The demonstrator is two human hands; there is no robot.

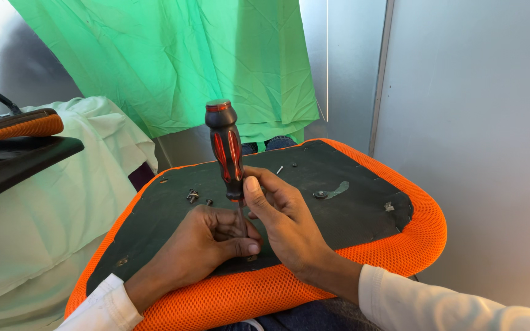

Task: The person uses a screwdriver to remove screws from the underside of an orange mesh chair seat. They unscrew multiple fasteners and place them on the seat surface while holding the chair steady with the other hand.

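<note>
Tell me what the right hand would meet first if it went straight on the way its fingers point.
The right hand points left, so it would likely meet the left hand first, just past the thin metal screwdriver shaft; depth is unclear.

Two bare hands in view, no gloves, rings or watch visible. Left hand (207, 245): nails short; thumbnail pale and trimmed. Right hand (280, 220): thumbnail likewise short and pale. Both forearms wear long white sleeves. Left sleeve (102, 306) ends in a cuff at the wrist, slightly bunched, fabric plain. Right sleeve (443, 303) ends above the wrist, soft folds along its length, no print or buttons visible. Dark blue trousers (314, 315), denim-like, show at the lower frame edge between the sleeves.
</note>
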